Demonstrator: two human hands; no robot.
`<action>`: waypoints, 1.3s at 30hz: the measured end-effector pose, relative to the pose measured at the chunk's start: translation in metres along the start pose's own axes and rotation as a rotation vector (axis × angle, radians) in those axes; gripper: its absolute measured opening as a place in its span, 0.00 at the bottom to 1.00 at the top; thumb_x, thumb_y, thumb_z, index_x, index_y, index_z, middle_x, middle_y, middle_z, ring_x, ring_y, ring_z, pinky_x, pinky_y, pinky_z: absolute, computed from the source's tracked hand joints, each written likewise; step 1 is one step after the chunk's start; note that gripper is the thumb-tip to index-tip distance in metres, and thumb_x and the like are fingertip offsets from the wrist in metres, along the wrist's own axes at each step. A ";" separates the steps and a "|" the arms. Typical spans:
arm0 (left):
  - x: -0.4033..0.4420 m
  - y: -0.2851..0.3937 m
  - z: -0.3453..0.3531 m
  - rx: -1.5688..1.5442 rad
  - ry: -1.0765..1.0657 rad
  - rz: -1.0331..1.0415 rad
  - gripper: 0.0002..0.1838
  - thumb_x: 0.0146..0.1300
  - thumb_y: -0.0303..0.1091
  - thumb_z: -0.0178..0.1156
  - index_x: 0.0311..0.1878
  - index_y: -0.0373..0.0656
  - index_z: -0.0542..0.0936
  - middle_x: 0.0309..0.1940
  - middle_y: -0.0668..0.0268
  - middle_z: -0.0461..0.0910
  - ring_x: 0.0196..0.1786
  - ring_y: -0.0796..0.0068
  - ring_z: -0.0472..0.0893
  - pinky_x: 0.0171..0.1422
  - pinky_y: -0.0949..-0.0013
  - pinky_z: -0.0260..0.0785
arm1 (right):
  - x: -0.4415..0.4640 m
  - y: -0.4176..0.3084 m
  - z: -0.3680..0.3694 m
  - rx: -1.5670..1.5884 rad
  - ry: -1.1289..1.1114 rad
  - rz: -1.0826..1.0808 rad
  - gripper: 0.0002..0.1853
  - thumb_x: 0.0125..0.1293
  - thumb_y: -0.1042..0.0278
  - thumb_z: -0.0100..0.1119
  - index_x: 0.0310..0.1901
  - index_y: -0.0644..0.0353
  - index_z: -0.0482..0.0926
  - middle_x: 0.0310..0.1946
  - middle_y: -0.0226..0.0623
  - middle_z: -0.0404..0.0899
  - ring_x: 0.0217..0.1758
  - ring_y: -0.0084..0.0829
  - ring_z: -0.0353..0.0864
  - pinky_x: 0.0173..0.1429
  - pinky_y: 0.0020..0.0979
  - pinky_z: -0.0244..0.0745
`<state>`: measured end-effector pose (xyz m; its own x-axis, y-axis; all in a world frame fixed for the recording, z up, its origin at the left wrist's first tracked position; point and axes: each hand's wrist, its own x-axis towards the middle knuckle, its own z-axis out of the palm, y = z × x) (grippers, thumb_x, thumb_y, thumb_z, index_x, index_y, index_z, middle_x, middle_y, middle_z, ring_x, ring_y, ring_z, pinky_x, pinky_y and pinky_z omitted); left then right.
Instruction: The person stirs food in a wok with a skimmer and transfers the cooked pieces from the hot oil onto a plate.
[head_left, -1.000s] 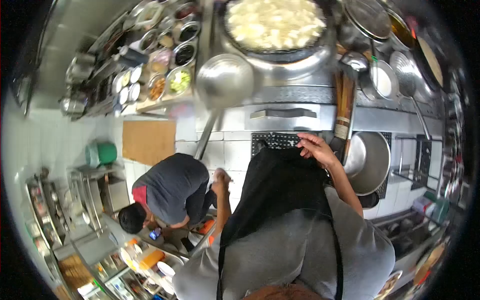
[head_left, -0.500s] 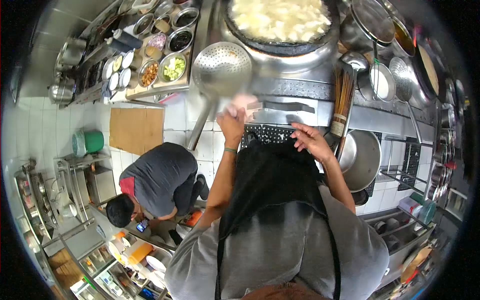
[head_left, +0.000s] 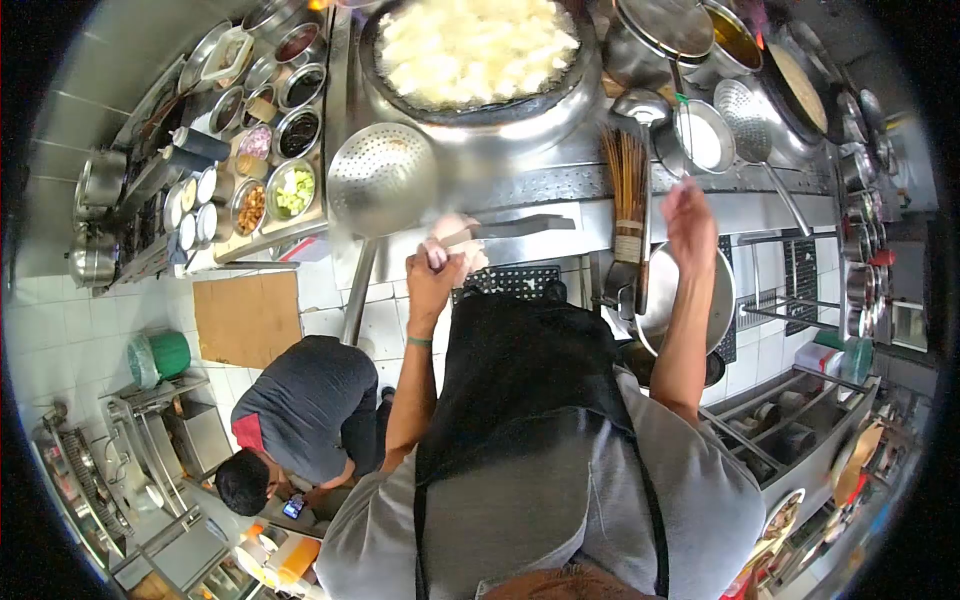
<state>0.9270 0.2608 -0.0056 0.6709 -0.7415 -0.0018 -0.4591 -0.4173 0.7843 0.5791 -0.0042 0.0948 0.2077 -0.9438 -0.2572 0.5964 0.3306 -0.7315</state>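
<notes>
My left hand [head_left: 434, 272] is closed around a pale pinkish cloth [head_left: 460, 238], in front of the stove's edge. Raised at the right, my right hand [head_left: 690, 218] is smeared by motion, near the pot of white liquid [head_left: 704, 138]; its fingers cannot be made out. Between the hands, a bamboo brush [head_left: 627, 185] stands against the stove front. A large perforated ladle [head_left: 383, 180] rests beyond my left hand. Behind it, a wide wok [head_left: 475, 55] holds many pale pieces in bubbling oil.
At the left are bowls of chopped green pieces [head_left: 292, 192] and brown pieces [head_left: 249, 208]. A co-worker [head_left: 310, 410] bends over at lower left with a phone [head_left: 293, 507]. A big steel pot [head_left: 712, 300] stands low at right, beside a skimmer [head_left: 744, 115].
My left hand, which was blurred before, now shows with the cloth near the ladle. My right hand has risen from the apron toward the pot of white liquid. The view has shifted right.
</notes>
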 end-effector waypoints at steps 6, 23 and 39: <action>-0.016 0.019 -0.086 -0.055 0.190 0.008 0.24 0.56 0.30 0.72 0.54 0.31 0.77 0.47 0.52 0.76 0.44 0.63 0.79 0.43 0.65 0.75 | 0.090 -0.053 0.048 0.125 -0.315 0.182 0.24 0.79 0.54 0.37 0.61 0.69 0.63 0.53 0.55 0.75 0.50 0.40 0.80 0.55 0.40 0.81; -0.050 -0.014 -0.101 -0.350 -0.184 -0.448 0.25 0.69 0.48 0.59 0.46 0.28 0.78 0.24 0.64 0.78 0.24 0.75 0.80 0.25 0.71 0.69 | 0.060 0.003 0.147 -0.982 -0.161 -0.200 0.07 0.75 0.66 0.47 0.43 0.61 0.69 0.25 0.33 0.72 0.13 0.18 0.62 0.13 0.24 0.54; -0.042 -0.001 -0.078 -0.989 -0.304 -0.696 0.17 0.68 0.43 0.62 0.46 0.37 0.78 0.28 0.68 0.78 0.23 0.76 0.78 0.27 0.71 0.75 | -0.021 0.041 0.185 -0.609 -0.159 0.311 0.17 0.77 0.66 0.43 0.60 0.68 0.65 0.35 0.40 0.74 0.19 0.21 0.66 0.15 0.26 0.66</action>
<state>0.9448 0.3333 0.0420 0.3736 -0.6679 -0.6437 0.6626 -0.2935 0.6891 0.7421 0.0286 0.1870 0.4371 -0.7787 -0.4501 -0.0398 0.4832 -0.8746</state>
